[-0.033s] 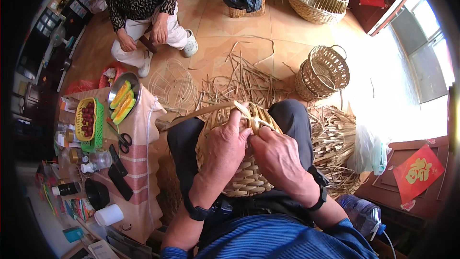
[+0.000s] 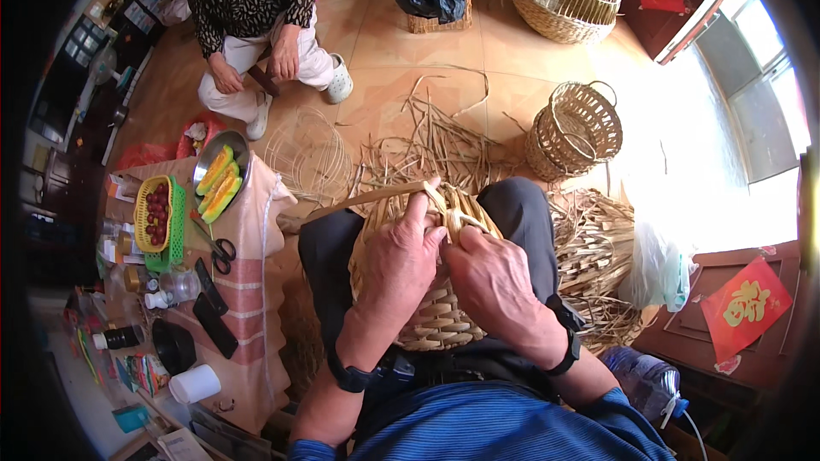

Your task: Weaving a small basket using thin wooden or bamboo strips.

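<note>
A woven basket (image 2: 440, 318) of pale dried plant strips rests in my lap between my knees. Both hands are at its far upper side. My left hand (image 2: 399, 258) pinches a flat dried strip (image 2: 376, 197), its index finger raised against a loop of it; the loose end runs off to the left. Close beside it, my right hand (image 2: 489, 269) has thumb and fingers closed on the strip work at the same spot. The fingertips partly hide where the strips cross.
Loose strips (image 2: 453, 132) lie on the floor ahead, with a strip pile (image 2: 594, 243) by my right knee. An open-weave basket (image 2: 574, 130) stands front right. On the left, a cloth-covered table (image 2: 256, 290) holds scissors (image 2: 224, 254) and fruit. A seated person (image 2: 256, 26) faces me.
</note>
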Motion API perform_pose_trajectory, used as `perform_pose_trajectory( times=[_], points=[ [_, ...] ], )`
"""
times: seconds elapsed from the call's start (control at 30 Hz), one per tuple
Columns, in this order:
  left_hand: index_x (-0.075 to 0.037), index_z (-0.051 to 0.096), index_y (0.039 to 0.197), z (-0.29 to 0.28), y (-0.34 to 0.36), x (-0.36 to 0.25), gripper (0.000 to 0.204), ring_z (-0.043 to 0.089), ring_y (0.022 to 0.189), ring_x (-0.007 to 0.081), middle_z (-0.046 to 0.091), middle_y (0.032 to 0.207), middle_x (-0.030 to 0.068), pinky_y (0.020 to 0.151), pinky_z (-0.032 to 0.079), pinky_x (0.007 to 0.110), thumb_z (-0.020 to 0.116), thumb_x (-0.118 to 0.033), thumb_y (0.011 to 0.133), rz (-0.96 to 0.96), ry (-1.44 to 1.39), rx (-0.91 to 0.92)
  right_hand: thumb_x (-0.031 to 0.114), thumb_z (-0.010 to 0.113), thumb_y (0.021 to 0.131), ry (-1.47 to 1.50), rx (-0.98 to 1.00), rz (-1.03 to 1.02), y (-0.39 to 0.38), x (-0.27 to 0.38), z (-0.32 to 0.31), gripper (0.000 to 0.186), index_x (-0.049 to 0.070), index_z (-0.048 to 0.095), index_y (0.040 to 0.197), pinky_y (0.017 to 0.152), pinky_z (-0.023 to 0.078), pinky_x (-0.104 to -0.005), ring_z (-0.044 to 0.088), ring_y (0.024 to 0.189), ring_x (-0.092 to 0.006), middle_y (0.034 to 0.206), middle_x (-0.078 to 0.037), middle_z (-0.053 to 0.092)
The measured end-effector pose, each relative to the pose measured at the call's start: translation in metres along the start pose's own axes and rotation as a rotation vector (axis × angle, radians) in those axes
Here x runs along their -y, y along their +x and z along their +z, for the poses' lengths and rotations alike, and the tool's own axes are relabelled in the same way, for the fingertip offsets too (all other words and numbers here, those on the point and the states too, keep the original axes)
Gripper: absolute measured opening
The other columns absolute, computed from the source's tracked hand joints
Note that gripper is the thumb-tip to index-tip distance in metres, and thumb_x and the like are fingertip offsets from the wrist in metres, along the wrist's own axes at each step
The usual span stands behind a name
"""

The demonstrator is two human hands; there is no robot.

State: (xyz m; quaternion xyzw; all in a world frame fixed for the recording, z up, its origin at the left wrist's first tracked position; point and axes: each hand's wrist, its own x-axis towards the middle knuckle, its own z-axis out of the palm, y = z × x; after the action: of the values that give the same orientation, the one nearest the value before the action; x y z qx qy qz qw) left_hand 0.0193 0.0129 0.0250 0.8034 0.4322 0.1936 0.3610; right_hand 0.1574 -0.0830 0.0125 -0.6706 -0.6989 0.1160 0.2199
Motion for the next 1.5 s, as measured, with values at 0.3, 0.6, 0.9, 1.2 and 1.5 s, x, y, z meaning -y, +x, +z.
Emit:
perform_pose_trajectory(
  times=[0.3, 0.6, 0.9, 1.2, 1.5],
  points=[
    [-0.012, 0.054, 0.155, 0.01, 0.002, 0.008, 0.054, 0.074, 0.097, 0.0468, 0.077, 0.1, 0.0259, 0.084, 0.057, 0.056, 0.07, -0.017, 0.103, 0.012, 0.124, 0.104, 0.006, 0.069, 0.085, 0.049, -0.005, 0.019, -0.005, 0.0, -0.002, 0.005, 0.004, 0.068, 0.09, 0.075, 0.055, -0.0478, 0.069, 0.088, -0.0366, 0.094, -0.015, 0.062],
    [0.0, 0.057, 0.141, -0.004, -0.019, 0.016, 0.042, 0.071, 0.066, 0.0305, 0.074, 0.082, 0.0175, 0.061, 0.057, 0.038, 0.073, -0.008, 0.103, 0.205, -0.026, -0.009, 0.007, 0.07, 0.089, 0.156, -0.043, 0.07, -0.012, -0.007, -0.005, 0.014, 0.009, 0.069, 0.103, 0.071, 0.056, -0.0493, 0.07, 0.084, -0.0378, 0.101, -0.013, 0.063],
    [0.0, 0.069, 0.121, -0.034, -0.046, 0.044, 0.025, 0.047, 0.057, 0.003, 0.062, 0.07, -0.0011, 0.054, 0.037, 0.025, 0.077, -0.017, 0.104, -0.123, -0.443, 0.221, 0.007, 0.07, 0.089, 0.121, -0.051, 0.064, -0.012, -0.007, -0.002, 0.023, 0.013, 0.075, 0.111, 0.072, 0.058, -0.0475, 0.073, 0.088, -0.0369, 0.108, -0.011, 0.066],
    [0.0, 0.078, 0.113, -0.027, -0.06, 0.035, 0.024, 0.066, 0.059, 0.0076, 0.069, 0.069, 0.0084, 0.054, 0.05, 0.026, 0.067, -0.021, 0.111, -0.313, -0.321, 0.01, -0.015, 0.06, 0.09, 0.523, -0.15, 0.07, -0.013, -0.025, -0.011, 0.035, 0.004, 0.075, 0.114, 0.071, 0.057, -0.038, 0.072, 0.083, -0.0298, 0.102, -0.013, 0.068],
    [-0.005, 0.073, 0.098, -0.056, -0.098, 0.101, 0.03, 0.056, 0.061, 0.0091, 0.074, 0.082, 0.0044, 0.06, 0.044, 0.026, 0.073, -0.033, 0.109, -0.315, -0.809, 0.067, -0.015, 0.059, 0.098, 0.736, -0.15, 0.177, -0.027, -0.035, -0.009, 0.027, 0.0, 0.073, 0.115, 0.07, 0.054, -0.0347, 0.067, 0.077, -0.0239, 0.098, -0.012, 0.064]
  ],
)
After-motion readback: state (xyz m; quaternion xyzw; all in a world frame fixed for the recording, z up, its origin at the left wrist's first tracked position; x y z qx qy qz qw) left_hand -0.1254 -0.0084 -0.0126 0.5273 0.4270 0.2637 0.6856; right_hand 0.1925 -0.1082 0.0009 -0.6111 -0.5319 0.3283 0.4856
